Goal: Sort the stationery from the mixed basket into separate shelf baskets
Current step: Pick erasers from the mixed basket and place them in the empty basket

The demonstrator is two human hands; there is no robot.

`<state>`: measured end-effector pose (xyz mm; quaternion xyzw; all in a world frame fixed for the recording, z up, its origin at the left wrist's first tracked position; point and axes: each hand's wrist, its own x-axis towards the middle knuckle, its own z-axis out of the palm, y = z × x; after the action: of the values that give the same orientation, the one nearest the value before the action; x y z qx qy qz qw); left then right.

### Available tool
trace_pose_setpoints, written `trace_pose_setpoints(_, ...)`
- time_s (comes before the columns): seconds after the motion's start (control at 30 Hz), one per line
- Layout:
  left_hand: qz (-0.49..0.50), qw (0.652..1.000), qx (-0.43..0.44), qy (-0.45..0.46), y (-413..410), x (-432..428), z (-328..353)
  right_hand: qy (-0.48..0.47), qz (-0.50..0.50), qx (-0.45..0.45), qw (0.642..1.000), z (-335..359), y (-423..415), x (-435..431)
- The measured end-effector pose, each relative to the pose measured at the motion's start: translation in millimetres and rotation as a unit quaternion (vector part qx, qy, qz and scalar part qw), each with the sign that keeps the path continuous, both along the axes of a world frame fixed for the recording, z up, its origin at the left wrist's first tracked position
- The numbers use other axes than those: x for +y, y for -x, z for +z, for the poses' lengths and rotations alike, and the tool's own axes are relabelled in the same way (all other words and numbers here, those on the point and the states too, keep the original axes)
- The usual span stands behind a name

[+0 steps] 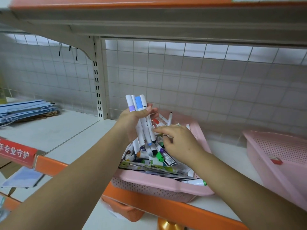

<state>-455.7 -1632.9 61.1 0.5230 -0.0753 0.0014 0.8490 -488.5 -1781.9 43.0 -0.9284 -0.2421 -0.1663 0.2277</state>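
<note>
While your left hand clamps a bundle of markers upright above the pink basket, your right hand, fingers loosely curled and empty, reaches in, seemingly for another.

Second pink basket — blurred, cut off at right edge.

markers: white, bunched upright | pink basket: heaped with markers, possibly packaging
</note>
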Motion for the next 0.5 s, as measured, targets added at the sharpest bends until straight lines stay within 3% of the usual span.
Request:
trace_pose_setpoints(0.33,-0.042,0.997,-0.042,-0.040,3,-3,3,0.168,-0.111,-0.018,0.979,9,-7,-7)
trace_pose_setpoints(0.5,-0.085,0.994,-0.061,-0.036,8,-18,18,0.202,-0.145,-0.029,0.968,35,-3,-16)
